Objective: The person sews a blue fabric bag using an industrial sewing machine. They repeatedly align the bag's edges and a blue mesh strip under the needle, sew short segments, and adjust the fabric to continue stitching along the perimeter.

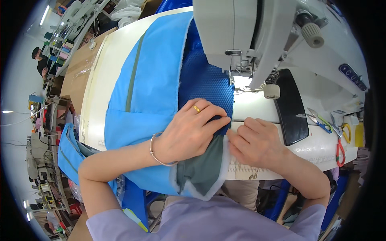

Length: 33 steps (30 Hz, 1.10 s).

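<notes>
A light blue fabric panel (pixel 157 68) with a dark green strip lies across the white sewing table, left of the sewing machine (pixel 217 36). On its right side is a dark blue textured fabric (pixel 207 80), whose right edge runs up to the needle area. My left hand (pixel 191 130), wearing a ring and a bangle, rests over the panel and pinches the dark blue fabric's edge. Close beside it, my right hand (pixel 257 142) has its fingers curled at the edge of a grey-green fabric piece (pixel 203 166) with a white fuzzy border. Both sets of fingertips are partly hidden.
Right of the needle lies a black phone (pixel 291 108). Beyond it are scissors (pixel 341 146) with red and yellow handles and another small cutting tool (pixel 321 122). Cardboard (pixel 78 74) adjoins the table's left side. A person (pixel 40 62) is in the far left background.
</notes>
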Each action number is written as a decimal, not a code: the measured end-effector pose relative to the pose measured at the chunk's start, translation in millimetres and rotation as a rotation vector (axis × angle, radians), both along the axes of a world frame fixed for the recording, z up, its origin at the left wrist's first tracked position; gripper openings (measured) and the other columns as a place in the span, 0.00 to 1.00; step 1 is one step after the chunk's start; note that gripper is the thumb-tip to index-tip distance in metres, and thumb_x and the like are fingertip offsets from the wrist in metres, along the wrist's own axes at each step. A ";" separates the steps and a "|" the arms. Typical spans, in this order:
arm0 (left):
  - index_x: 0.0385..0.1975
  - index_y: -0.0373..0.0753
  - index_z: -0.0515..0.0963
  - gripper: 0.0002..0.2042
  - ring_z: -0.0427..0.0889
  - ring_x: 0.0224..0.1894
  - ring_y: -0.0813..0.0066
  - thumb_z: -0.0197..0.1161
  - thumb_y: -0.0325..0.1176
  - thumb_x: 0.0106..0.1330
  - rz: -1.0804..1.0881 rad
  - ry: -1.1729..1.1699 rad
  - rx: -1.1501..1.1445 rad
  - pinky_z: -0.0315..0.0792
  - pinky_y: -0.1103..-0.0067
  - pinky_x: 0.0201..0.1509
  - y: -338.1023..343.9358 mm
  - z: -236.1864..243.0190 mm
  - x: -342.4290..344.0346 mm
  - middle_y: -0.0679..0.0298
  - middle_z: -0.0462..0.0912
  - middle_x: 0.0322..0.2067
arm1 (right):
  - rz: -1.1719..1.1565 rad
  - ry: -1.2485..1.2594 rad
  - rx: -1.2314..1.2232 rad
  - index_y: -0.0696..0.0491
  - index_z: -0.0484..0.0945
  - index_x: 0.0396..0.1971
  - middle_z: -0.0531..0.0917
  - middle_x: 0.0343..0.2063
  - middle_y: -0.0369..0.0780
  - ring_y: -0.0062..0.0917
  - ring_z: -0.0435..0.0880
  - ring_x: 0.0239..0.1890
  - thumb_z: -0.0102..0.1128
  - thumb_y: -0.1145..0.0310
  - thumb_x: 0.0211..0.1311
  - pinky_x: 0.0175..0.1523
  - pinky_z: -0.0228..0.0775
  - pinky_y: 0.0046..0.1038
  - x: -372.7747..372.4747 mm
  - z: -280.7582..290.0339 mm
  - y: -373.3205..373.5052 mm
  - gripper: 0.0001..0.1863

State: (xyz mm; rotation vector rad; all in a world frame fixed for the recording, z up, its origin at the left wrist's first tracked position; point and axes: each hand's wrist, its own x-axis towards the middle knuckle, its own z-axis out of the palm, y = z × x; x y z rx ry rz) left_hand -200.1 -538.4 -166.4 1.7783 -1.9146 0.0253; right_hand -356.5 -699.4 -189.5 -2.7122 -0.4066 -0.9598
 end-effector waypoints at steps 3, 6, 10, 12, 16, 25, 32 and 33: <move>0.48 0.35 0.82 0.23 0.77 0.48 0.55 0.61 0.18 0.47 -0.027 -0.021 -0.010 0.73 0.60 0.58 -5.5 -4.5 12.8 0.59 0.80 0.48 | -0.037 0.058 0.014 0.55 0.81 0.29 0.72 0.21 0.32 0.23 0.74 0.26 0.68 0.71 0.40 0.25 0.69 0.26 2.9 1.6 -4.6 0.12; 0.48 0.38 0.83 0.23 0.77 0.49 0.55 0.61 0.19 0.48 -0.050 -0.052 -0.019 0.73 0.62 0.60 -16.1 -4.9 25.7 0.60 0.80 0.48 | -0.104 0.062 0.030 0.55 0.83 0.32 0.73 0.19 0.31 0.22 0.75 0.24 0.69 0.71 0.45 0.23 0.69 0.26 7.9 0.8 -7.4 0.11; 0.49 0.40 0.84 0.23 0.79 0.50 0.56 0.61 0.19 0.49 -0.098 -0.121 -0.033 0.76 0.66 0.58 -33.2 -6.4 47.7 0.61 0.81 0.47 | -0.222 0.144 -0.002 0.55 0.84 0.37 0.74 0.17 0.32 0.22 0.77 0.23 0.69 0.70 0.50 0.22 0.69 0.27 11.6 -1.4 -12.8 0.12; 0.49 0.41 0.84 0.23 0.80 0.51 0.56 0.61 0.19 0.51 -0.130 -0.150 -0.059 0.77 0.67 0.56 -40.9 -8.8 58.7 0.61 0.82 0.47 | -0.273 0.160 -0.014 0.56 0.84 0.39 0.74 0.16 0.32 0.22 0.77 0.23 0.68 0.70 0.52 0.22 0.68 0.27 14.2 -5.4 -13.2 0.13; 0.51 0.42 0.84 0.22 0.80 0.52 0.56 0.60 0.19 0.55 -0.175 -0.155 -0.047 0.78 0.67 0.56 -44.9 -5.6 68.6 0.61 0.82 0.49 | -0.284 0.119 -0.003 0.57 0.83 0.42 0.74 0.16 0.33 0.22 0.78 0.24 0.68 0.71 0.52 0.22 0.69 0.27 15.2 -5.0 -10.3 0.16; 0.42 0.38 0.82 0.13 0.81 0.41 0.58 0.67 0.28 0.57 -0.107 -0.036 0.150 0.75 0.68 0.46 -4.6 35.9 28.5 0.59 0.82 0.41 | -0.232 -0.049 0.122 0.54 0.82 0.38 0.77 0.26 0.34 0.24 0.79 0.31 0.69 0.72 0.49 0.30 0.73 0.27 7.8 -4.1 -9.9 0.14; 0.24 0.42 0.77 0.13 0.76 0.28 0.59 0.71 0.42 0.57 -0.059 0.062 0.481 0.69 0.66 0.33 55.2 57.6 -24.4 0.61 0.74 0.25 | -0.097 -0.043 0.129 0.53 0.80 0.29 0.80 0.31 0.35 0.26 0.79 0.38 0.71 0.71 0.47 0.37 0.75 0.29 2.9 -7.5 -4.1 0.09; 0.21 0.42 0.75 0.13 0.76 0.25 0.60 0.70 0.41 0.59 -0.069 0.035 0.515 0.69 0.67 0.29 58.3 67.3 -28.4 0.61 0.73 0.22 | -0.091 -0.043 0.123 0.53 0.81 0.28 0.80 0.31 0.35 0.27 0.79 0.38 0.71 0.70 0.47 0.38 0.76 0.29 2.7 -6.7 -4.7 0.09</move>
